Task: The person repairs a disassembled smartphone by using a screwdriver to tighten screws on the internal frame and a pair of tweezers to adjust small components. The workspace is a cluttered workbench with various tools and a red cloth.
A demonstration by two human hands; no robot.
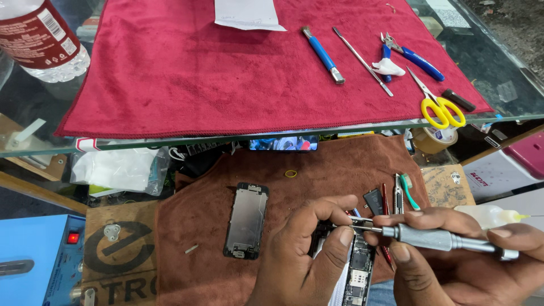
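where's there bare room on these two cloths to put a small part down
Most room is on the red cloth, left of the blue-handled brush and below the white paper. On the brown cloth, a bare strip lies left of the grey metal phone plate. Crowded: the red cloth's right end with pliers and yellow scissors, and around both hands.

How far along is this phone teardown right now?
Done: the phone is opened, and a metal plate lies apart on the brown cloth.
In hand: the left hand steadies the open phone body with its board exposed; the right hand works a screwdriver at its top end.
Left: the board sits in the body, not yet lifted out.
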